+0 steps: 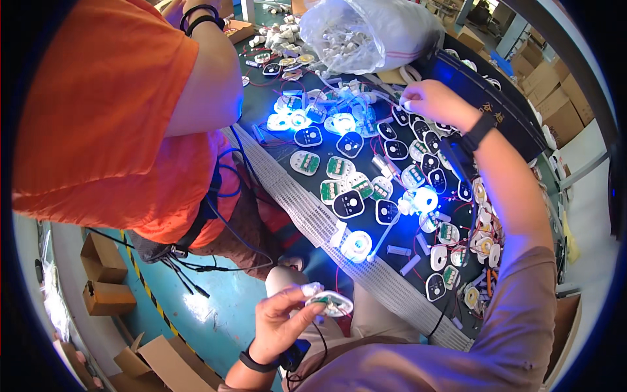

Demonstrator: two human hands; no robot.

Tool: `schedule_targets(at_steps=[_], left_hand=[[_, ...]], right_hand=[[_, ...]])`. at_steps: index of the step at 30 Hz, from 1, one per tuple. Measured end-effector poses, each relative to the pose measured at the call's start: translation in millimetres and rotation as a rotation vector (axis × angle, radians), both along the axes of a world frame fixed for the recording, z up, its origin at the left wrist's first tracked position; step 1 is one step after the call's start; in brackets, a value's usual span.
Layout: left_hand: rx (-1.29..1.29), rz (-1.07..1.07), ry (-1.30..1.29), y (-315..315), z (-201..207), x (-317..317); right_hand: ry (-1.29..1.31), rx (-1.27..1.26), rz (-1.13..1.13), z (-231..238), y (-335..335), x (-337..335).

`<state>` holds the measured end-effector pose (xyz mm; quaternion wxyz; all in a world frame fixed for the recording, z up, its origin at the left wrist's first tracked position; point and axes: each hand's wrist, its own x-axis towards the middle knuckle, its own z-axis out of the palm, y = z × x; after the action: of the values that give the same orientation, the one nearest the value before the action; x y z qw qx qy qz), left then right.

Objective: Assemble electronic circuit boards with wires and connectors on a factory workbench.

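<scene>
My left hand (282,321) is low in the middle, over my lap, closed on a small white housing. That housing (333,303) is tilted, its green circuit board and thin wires facing up. A white stubby part (312,288) shows by my fingertips. A red wire rises from the housing toward a lit round lamp (357,246) at the table's near edge. My right arm reaches across the table, and my right hand (436,103) is at the far side with fingers pinched together. Whatever they hold is hidden. Below that hand lie several black-faced white covers (396,149).
Loose circuit-board housings (340,167), glowing blue-white lamps (425,199) and wires crowd the dark table. A plastic bag of white parts (372,36) and a black crate (480,98) stand behind. A perforated strip (313,222) runs along the edge. A co-worker in orange (111,117) is at left.
</scene>
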<state>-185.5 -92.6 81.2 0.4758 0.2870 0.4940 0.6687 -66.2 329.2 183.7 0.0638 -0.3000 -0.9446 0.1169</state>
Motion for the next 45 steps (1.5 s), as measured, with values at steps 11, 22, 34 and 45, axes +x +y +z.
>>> schedule_targets(at_steps=[11, 22, 34, 45], left_hand=[[0.202, -0.217, 0.117, 9.9, -29.1, -24.0], [0.134, -0.223, -0.087, 10.3, -48.7, -15.8], [0.028, -0.287, -0.285, 15.3, -41.5, -9.2], [0.267, -0.127, -0.017, 32.3, 5.4, -26.9]], right_hand=[[0.125, 0.309, -0.068, -136.0, 78.8, -70.0], [-0.040, 0.505, -0.091, -119.3, 86.1, -70.8], [1.141, -0.861, -0.194, -14.7, 89.6, -14.2], [0.644, -0.444, -0.538, -92.3, 132.5, 45.2]])
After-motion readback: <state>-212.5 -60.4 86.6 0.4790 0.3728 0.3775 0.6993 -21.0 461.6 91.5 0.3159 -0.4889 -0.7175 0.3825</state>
